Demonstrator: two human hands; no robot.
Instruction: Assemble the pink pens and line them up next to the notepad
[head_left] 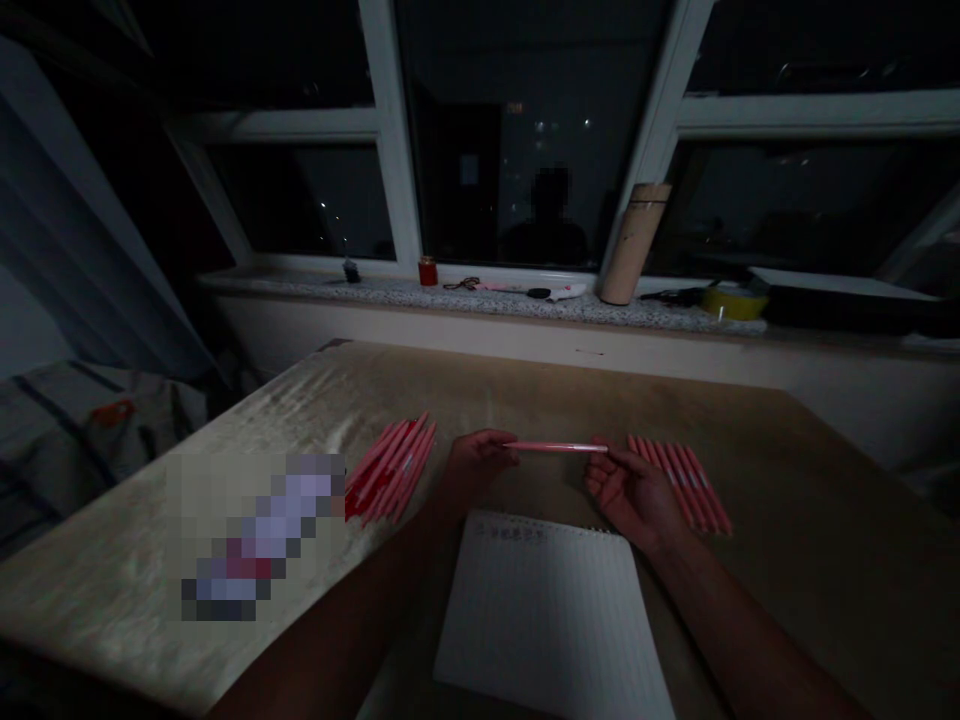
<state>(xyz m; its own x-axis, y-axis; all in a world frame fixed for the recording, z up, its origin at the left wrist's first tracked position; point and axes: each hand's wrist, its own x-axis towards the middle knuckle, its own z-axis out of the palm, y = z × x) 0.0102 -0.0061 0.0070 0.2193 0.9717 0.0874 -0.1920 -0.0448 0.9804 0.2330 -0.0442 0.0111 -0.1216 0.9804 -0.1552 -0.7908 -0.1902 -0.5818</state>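
A slim pink pen [559,447] is held level above the table between both of my hands. My left hand [480,458] pinches its left end, and my right hand [630,490] pinches its right end. Left of my left hand lies a loose pile of pink pens [394,468], some crossing over a red base. Close to my right hand, several more pink pens [679,480] lie side by side in a neat row. Below my hands a lined spiral notebook [547,610] lies flat, with a line of handwriting at its top.
The tabletop [525,390] bears a pixelated, blurred item [277,530] at the left. On the windowsill stand a tall tan flask [636,245], a small red jar [427,271] and a yellow tape roll [735,302]. A striped cloth [52,430] hangs at far left.
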